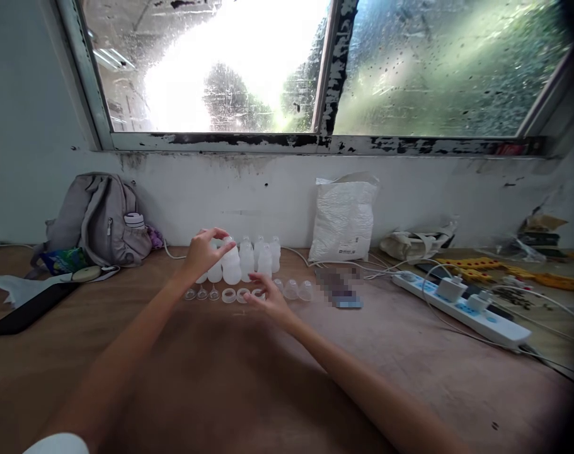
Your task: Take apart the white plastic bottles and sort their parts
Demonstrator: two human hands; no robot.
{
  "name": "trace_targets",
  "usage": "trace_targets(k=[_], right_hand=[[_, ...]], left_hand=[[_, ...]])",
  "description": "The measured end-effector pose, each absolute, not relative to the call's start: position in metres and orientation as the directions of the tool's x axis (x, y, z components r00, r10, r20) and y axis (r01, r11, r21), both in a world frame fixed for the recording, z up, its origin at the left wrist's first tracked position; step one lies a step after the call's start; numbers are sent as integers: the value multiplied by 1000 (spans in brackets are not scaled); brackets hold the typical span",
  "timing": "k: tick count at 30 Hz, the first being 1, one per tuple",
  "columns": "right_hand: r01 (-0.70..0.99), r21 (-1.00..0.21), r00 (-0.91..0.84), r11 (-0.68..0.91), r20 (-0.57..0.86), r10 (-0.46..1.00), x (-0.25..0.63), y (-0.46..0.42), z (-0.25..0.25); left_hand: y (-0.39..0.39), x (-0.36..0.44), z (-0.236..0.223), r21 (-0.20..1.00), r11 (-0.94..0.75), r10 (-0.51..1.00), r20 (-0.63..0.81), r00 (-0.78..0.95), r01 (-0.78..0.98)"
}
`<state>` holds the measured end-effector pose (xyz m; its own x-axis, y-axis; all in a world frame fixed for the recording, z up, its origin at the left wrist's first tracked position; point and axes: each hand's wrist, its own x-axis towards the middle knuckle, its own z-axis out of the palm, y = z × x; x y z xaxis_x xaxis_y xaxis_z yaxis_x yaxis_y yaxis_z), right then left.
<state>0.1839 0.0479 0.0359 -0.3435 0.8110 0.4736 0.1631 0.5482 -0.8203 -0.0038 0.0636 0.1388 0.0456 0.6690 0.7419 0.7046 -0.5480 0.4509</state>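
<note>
Fingers of a person's left hand pinch the top of a translucent white bottle at the front of a small cluster on a brown worktop; whether its base touches the surface cannot be told. The right hand, just to the right and nearer the camera, has its thumb and fingers parted, with nothing seen in its grasp, beside three white rings. Whether it touches the closest ring is unclear. More bottles stand upright behind and beside the held one, some partly covered by the left hand. Left of the rings sit three small clear pieces; to their right, partly behind the right hand, are clear domed caps. Farther right lies a pixelated patch with a blue edge, near a white power strip with plugged-in chargers. A padded white bag leans against the wall beneath a weathered window, while a gray backpack rests at far left, behind a flat black object.
</note>
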Motion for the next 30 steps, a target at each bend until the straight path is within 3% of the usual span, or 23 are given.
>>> trace_targets(k=[3, 7, 12, 16, 20, 25, 30], right_hand=[[-185, -964, -605, 192, 265, 751, 184, 39, 58], [-253, -954, -817, -163, 120, 565, 186, 29, 66], [-188, -909, -924, -371, 36, 380, 188, 29, 52], [-199, -851, -951, -486, 48, 306, 185, 27, 44], [-232, -887, -886, -398, 23, 464, 173, 21, 43], [-141, -988, -686, -63, 51, 726, 164, 24, 46], [2, -975, -456, 224, 199, 868, 161, 33, 41]], left_hand=[[38, 10, 138, 710, -611, 770, 636, 56, 350], [26, 34, 128, 888, -455, 872, 460, 167, -66], [27, 56, 113, 911, -67, 861, 258, 438, -406], [25, 63, 105, 856, 36, 863, 233, 448, -516], [25, 61, 105, 890, -23, 907, 211, 365, -456], [28, 61, 103, 923, -234, 945, 290, 152, -305], [31, 68, 92, 896, -413, 911, 409, -57, -162]])
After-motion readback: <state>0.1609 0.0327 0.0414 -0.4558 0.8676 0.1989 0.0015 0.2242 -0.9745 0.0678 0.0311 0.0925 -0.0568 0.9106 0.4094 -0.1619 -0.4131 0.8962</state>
